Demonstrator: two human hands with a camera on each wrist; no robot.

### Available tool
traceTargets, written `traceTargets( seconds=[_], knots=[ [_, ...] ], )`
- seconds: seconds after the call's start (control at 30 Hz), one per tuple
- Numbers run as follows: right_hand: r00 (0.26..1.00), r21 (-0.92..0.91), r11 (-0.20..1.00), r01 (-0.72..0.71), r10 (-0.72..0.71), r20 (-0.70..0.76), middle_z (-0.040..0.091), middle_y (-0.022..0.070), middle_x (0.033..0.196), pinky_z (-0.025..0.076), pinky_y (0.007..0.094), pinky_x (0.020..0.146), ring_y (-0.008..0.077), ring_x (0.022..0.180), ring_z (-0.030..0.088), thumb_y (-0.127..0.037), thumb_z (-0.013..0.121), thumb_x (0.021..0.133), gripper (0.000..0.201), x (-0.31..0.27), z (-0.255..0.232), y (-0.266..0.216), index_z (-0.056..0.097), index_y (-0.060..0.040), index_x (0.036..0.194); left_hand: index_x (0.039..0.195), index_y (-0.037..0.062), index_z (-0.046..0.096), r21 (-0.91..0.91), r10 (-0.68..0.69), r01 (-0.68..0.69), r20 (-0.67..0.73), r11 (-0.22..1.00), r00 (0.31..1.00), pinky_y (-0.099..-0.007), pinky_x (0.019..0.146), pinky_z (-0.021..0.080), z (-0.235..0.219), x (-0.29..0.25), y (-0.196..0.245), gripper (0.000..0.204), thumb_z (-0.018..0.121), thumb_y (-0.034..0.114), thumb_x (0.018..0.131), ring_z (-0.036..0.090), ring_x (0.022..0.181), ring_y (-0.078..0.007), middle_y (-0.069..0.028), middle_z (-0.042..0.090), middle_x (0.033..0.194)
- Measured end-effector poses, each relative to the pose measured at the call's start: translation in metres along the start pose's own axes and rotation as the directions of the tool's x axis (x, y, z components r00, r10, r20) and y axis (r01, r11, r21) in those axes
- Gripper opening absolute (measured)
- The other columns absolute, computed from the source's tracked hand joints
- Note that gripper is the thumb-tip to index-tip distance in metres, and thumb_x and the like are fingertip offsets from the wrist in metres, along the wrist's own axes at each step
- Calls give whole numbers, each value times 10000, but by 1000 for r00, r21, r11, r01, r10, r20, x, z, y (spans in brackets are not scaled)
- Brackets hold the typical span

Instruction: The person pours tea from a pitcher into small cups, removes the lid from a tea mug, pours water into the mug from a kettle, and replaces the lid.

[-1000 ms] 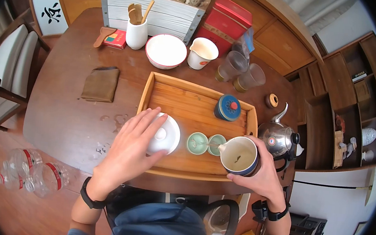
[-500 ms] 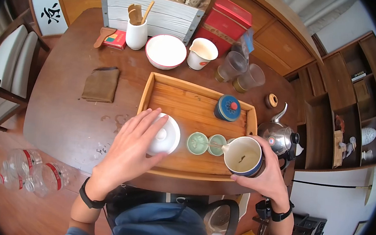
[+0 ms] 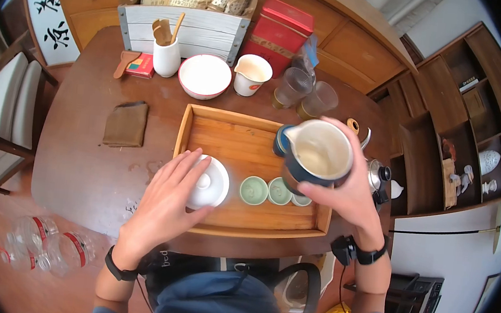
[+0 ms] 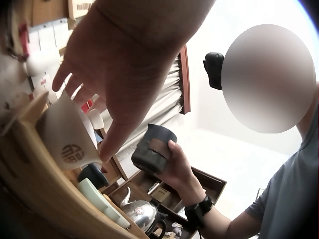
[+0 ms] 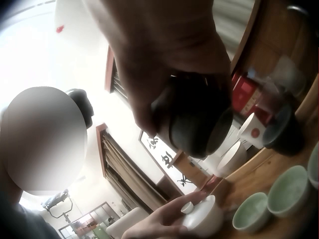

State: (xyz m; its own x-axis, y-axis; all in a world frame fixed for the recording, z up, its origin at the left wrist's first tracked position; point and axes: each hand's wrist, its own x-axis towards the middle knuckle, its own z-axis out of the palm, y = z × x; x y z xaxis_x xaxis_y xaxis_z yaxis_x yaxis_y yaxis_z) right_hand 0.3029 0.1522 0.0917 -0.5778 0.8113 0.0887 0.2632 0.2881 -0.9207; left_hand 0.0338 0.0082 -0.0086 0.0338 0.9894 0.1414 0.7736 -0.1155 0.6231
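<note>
My right hand (image 3: 343, 192) grips a dark blue pitcher (image 3: 314, 153) with a pale inside, lifted above the right side of the wooden tray (image 3: 246, 135). The same pitcher (image 4: 153, 148) (image 5: 197, 122) shows in both wrist views. My left hand (image 3: 165, 199) lies with straight fingers on the white lidded bowl (image 3: 209, 182) at the tray's left front. That bowl (image 4: 67, 134) (image 5: 202, 216) sits beside three small green cups (image 3: 253, 190) (image 5: 289, 191) in a row on the tray.
A steel kettle (image 3: 378, 175) stands right of the tray, partly hidden by my right hand. Behind the tray are a red-rimmed bowl (image 3: 204, 75), a white jug (image 3: 252, 75), two glasses (image 3: 304, 95), a red tin (image 3: 280, 32) and a white crate (image 3: 181, 26). A brown cloth (image 3: 126, 123) lies left.
My right hand has lifted the pitcher up and away from the green cups, toward the back of the tray. My left hand stays on the white bowl.
</note>
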Motion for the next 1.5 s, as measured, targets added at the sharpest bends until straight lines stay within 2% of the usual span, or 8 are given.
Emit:
traceTargets(
  seconds=[0.27,0.57,0.8,1.0,1.2,1.33,1.4,1.5],
  knots=[
    [988,-160,986,46,-21,152,606,93,1317,464,362,1077,184,1244,584,-248,931,741,815,84,60,33,484,-52,1393,1516,6,490,8,34,-34,-19,999,999,-479,1213,368,2,0,-3,844,866,265,805,450,1461,-412,-219,488,1571],
    [941,-217,972,90,-12,338,628,260,1309,486,436,1066,351,1254,625,-253,894,709,863,118,97,62,429,26,1380,1547,53,454,41,66,-64,-50,997,997,-493,1195,394,7,-4,-4,834,836,298,847,448,1461,-411,-202,461,1588],
    [938,-188,982,31,36,344,629,182,1329,470,399,1094,263,1269,604,-199,892,719,868,129,105,74,416,5,1416,1543,48,456,36,52,-51,-30,998,998,-493,1199,392,5,-4,-3,832,835,307,849,446,1465,-406,-206,460,1588],
    [927,-164,978,127,-58,371,522,231,1488,372,428,1199,318,1423,489,-265,922,747,1056,112,85,73,307,8,1562,1511,12,489,38,82,-80,-45,996,996,-493,1201,389,7,-3,-5,805,837,311,850,445,1467,-405,-217,487,1567],
    [977,-705,686,178,-37,211,488,237,1542,347,467,1213,396,1464,429,-341,862,822,879,74,10,68,454,-39,1540,1506,6,494,13,51,-51,-51,999,997,-483,1199,393,5,-4,-6,805,841,314,848,457,1462,-398,-196,495,1571],
    [994,-756,654,28,63,92,546,211,1480,401,452,1173,396,1394,505,-316,858,824,775,55,-16,75,540,-20,1466,1505,3,496,-3,52,-52,-43,999,998,-475,1182,409,-1,-3,-6,819,852,316,838,489,1433,-394,-192,513,1559],
    [974,-583,806,-101,199,107,560,209,1457,429,439,1147,388,1380,512,-344,845,827,753,52,-20,78,556,-28,1446,1500,0,500,2,36,-36,-34,999,999,-471,1168,420,-3,-2,-6,821,858,316,833,503,1418,-394,-197,514,1557],
    [980,-598,800,-50,156,126,575,197,1431,455,436,1121,378,1347,539,-328,852,814,787,50,-14,77,530,-23,1464,1498,-4,502,6,26,-26,-18,1000,1000,-469,1167,419,-7,-2,-5,823,861,317,831,500,1419,-392,-198,514,1555]
  ],
)
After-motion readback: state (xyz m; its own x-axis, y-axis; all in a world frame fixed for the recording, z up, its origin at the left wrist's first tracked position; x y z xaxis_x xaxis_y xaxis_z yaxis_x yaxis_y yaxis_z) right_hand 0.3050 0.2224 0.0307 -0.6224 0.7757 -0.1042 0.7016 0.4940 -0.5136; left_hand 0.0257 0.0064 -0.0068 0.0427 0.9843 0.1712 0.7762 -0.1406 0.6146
